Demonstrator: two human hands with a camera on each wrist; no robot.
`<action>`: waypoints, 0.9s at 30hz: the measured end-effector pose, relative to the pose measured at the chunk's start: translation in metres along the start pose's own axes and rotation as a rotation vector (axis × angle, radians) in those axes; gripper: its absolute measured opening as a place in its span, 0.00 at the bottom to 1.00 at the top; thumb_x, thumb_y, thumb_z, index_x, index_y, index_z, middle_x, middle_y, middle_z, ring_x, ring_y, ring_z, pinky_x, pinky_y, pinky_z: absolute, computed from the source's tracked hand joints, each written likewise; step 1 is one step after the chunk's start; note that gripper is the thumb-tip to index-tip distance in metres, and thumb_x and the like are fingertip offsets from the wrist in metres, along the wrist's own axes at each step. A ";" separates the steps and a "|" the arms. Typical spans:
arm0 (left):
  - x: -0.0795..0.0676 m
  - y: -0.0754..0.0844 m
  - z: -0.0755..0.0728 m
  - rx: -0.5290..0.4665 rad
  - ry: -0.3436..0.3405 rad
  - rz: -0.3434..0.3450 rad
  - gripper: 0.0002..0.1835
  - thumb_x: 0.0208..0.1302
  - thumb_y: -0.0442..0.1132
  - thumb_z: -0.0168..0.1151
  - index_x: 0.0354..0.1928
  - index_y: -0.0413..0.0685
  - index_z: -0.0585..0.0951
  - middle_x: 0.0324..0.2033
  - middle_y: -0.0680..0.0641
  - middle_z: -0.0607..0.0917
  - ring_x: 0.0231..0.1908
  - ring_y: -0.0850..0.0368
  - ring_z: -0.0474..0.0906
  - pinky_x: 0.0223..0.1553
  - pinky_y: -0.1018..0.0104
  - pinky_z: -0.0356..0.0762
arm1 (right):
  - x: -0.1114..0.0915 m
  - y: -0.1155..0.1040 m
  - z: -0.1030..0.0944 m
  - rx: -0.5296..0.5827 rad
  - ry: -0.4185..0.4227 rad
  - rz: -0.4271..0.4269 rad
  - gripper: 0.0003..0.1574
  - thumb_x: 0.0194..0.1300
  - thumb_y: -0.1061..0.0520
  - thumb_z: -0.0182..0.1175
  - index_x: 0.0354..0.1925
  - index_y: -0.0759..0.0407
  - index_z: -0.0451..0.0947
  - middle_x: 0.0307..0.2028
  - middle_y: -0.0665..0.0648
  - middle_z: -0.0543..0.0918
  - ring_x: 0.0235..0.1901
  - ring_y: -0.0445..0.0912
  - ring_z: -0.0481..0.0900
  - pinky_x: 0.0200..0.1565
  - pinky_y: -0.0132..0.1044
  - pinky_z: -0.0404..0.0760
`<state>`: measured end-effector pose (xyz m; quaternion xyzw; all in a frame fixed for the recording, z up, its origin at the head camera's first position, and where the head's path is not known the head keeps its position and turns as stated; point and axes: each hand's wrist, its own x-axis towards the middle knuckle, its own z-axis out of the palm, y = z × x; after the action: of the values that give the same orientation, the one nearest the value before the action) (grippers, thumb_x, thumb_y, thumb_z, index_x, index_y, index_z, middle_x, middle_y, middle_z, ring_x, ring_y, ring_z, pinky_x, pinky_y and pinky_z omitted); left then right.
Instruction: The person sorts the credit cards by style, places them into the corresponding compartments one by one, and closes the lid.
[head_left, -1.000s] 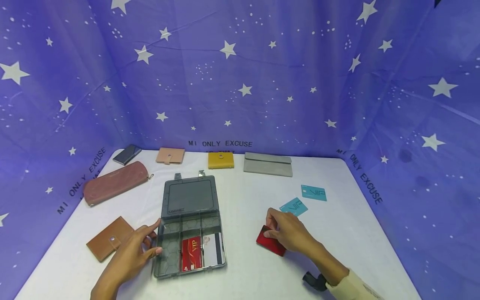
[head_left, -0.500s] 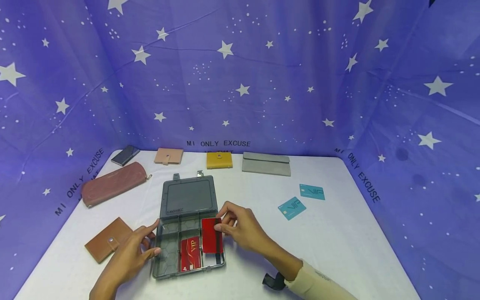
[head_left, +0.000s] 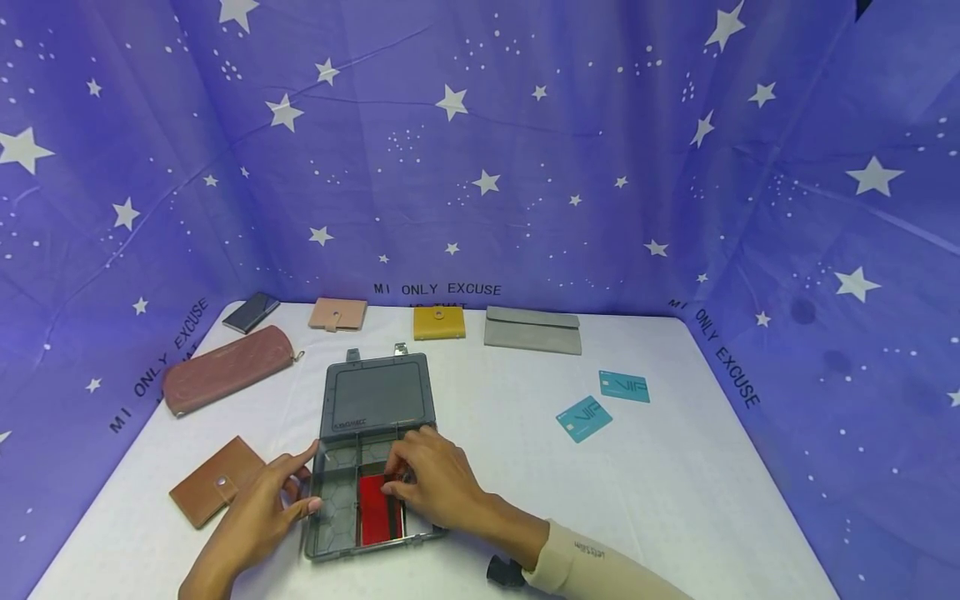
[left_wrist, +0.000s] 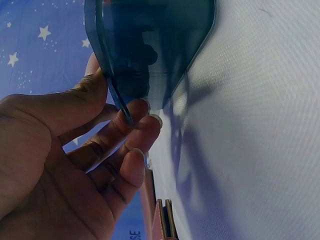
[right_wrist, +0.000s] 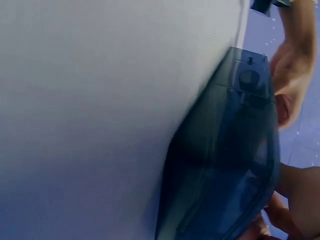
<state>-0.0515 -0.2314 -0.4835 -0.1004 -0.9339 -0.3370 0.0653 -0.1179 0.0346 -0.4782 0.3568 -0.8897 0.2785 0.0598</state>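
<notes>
A grey see-through plastic box (head_left: 333, 525) stands with its lid (head_left: 378, 392) folded back. At its left rim, my left hand (head_left: 258, 508) holds the edge with bent thumb and fingers; the left wrist view shows the thumb at the lip and fingertips along the side. My right hand (head_left: 435, 479) pinches a red card (head_left: 375, 510) with a dark stripe at its upper right side. That card lies in or just over the lower middle compartment, covering the red VIP card there. A white card (head_left: 416, 523) in the right compartment is mostly hidden behind the right hand.
Two teal VIP cards (head_left: 583, 418) lie on the right. Along the back are a grey wallet (head_left: 532, 330), a yellow card holder (head_left: 438, 322), a pink one (head_left: 337, 313) and a dark one (head_left: 251, 312). A mauve pouch (head_left: 228, 368) and brown wallet (head_left: 217, 481) lie left.
My right hand has carried the red card leftward from the table, past the right compartment, to the lower middle compartment. The left hand has stayed at the box's edge.
</notes>
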 end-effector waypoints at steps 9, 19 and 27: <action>0.000 -0.002 0.001 0.006 0.008 0.033 0.39 0.50 0.37 0.77 0.67 0.40 0.74 0.37 0.52 0.82 0.29 0.74 0.69 0.27 0.73 0.68 | -0.002 0.016 -0.016 0.023 -0.187 -0.048 0.20 0.65 0.35 0.62 0.48 0.41 0.87 0.36 0.44 0.76 0.36 0.35 0.66 0.33 0.26 0.66; 0.000 -0.003 0.001 0.002 0.003 0.031 0.39 0.50 0.36 0.76 0.67 0.40 0.74 0.38 0.51 0.83 0.29 0.73 0.69 0.27 0.73 0.69 | -0.019 0.113 -0.080 0.294 -0.161 0.139 0.25 0.52 0.50 0.78 0.48 0.52 0.83 0.37 0.56 0.84 0.39 0.50 0.79 0.44 0.47 0.79; 0.000 -0.002 -0.001 -0.006 -0.004 0.024 0.39 0.51 0.37 0.76 0.67 0.40 0.74 0.38 0.51 0.83 0.29 0.73 0.69 0.26 0.73 0.69 | -0.054 0.195 -0.136 0.133 -0.210 0.308 0.32 0.46 0.53 0.81 0.50 0.52 0.81 0.44 0.56 0.80 0.44 0.52 0.75 0.45 0.43 0.75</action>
<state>-0.0515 -0.2333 -0.4838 -0.1127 -0.9317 -0.3388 0.0670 -0.2209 0.2560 -0.4693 0.2467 -0.9148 0.3037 -0.1004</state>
